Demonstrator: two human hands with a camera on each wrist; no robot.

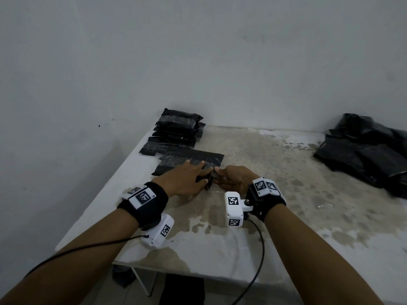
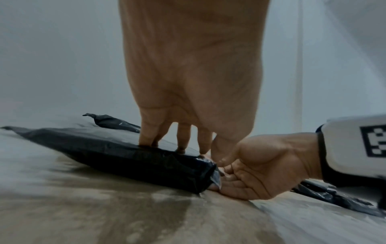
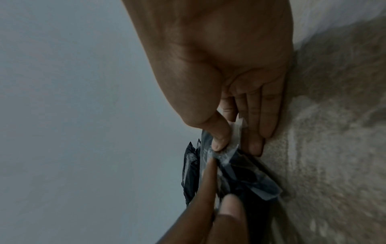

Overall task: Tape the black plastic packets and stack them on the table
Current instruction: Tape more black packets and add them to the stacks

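Packet [image 1: 189, 164]: lay flat on the table [image 1: 275, 172], centre-left of the head view, directly in front of both hands; its right end was partly hidden under them.
Long axis: ran left to right across the head view, so the folded end under work pointed at the right hand.
Left hand [image 1: 187, 181]: fingers straight and spread, pressing down on top of the packet near its right end; it held nothing.
Left fingers [image 2: 146, 137]: in the left wrist view the tips dented the plastic just short of the folded end.
Right hand [image 1: 233, 178]: met the packet end-on from the right, thumb and forefinger pinching a strip of clear tape [image 3: 236, 132] at that end, the other fingers straight along the table.
Tape path: in the right wrist view it wrapped over the crumpled end; how far it had stuck I could not tell.
Nearer hand: the right was at the end itself; the left sat over the body, 1 hand as clamp, 1 as applier.
Stack [image 1: 178, 128]: taped packets piled at the upper left, beyond the packet, nearer the left hand.
Pile [image 1: 363, 150]: loose black packets at the right edge, well apart.
Judgement: the tape likely needed smoothing round the end before any lift to the stack.
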